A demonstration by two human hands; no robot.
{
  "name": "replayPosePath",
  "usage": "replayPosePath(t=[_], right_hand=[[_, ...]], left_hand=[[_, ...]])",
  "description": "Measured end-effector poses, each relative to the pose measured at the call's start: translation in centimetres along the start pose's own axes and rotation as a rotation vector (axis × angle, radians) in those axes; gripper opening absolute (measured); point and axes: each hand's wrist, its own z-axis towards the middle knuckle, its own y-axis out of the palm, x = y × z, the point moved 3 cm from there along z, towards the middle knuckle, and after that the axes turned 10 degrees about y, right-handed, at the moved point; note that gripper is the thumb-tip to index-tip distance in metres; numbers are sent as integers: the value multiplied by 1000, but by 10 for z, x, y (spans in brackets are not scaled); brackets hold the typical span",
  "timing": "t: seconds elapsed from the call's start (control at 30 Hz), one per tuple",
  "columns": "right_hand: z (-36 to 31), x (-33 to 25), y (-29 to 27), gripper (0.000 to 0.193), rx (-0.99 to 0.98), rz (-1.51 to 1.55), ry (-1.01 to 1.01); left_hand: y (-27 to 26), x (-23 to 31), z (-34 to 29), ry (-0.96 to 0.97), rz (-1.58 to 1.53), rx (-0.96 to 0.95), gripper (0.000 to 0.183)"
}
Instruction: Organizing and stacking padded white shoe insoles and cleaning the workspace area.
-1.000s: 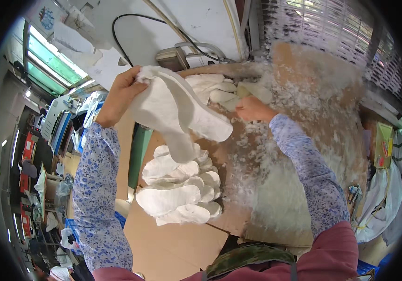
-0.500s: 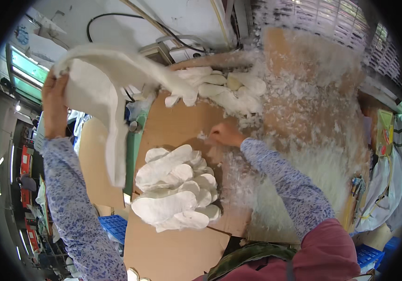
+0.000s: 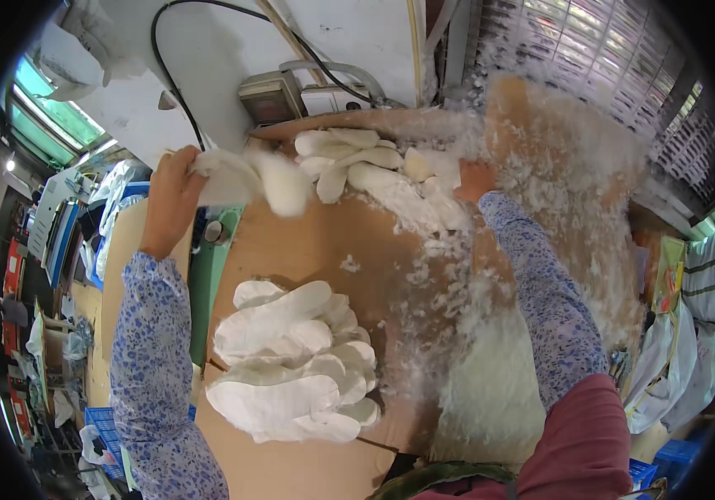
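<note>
My left hand (image 3: 176,200) is raised at the left, fingers closed on the end of a white, soft, sock-shaped cloth piece (image 3: 228,177). The piece's other end swings to the right and is smeared by motion. At the far side of the cardboard, my right hand (image 3: 475,180) is low with curled fingers at the right end of a loose pile of similar white pieces (image 3: 378,177). What its fingers grip is hidden. Nearer to me lies a stacked heap of white sock-shaped pieces (image 3: 291,367), overlapping in layers.
Brown cardboard (image 3: 307,242) covers the work surface. White fluffy fibre (image 3: 532,200) is scattered thickly over its right side, up to a slatted window (image 3: 590,50). Behind stand a switch box (image 3: 270,98) and a black cable (image 3: 157,50). Blue crates (image 3: 106,442) sit at lower left.
The long white piece in my left hand has swung down and now looks bunched up. My right hand has moved away from me and to the right, to the far pile.
</note>
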Motion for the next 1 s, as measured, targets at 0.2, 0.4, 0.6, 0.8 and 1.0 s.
replayPosePath(t=[0.2, 0.4, 0.6, 0.8, 1.0], right_hand=[[41, -17, -50, 49, -76, 776, -88], [-27, -59, -156, 42, -308, 1029, -374], [-162, 13, -135, 43, -614, 540, -458], [-209, 48, -133, 39, -533, 341, -638], [-167, -52, -54, 35, -522, 533, -363]], left_hand=[[9, -19, -20, -471, -697, 50, 36], [-17, 6, -36, -583, -1000, 135, 40], [-29, 15, -73, -622, -1075, 164, 39], [-21, 29, -98, -681, -1068, 99, 40], [-26, 25, -108, -671, -1111, 103, 40]])
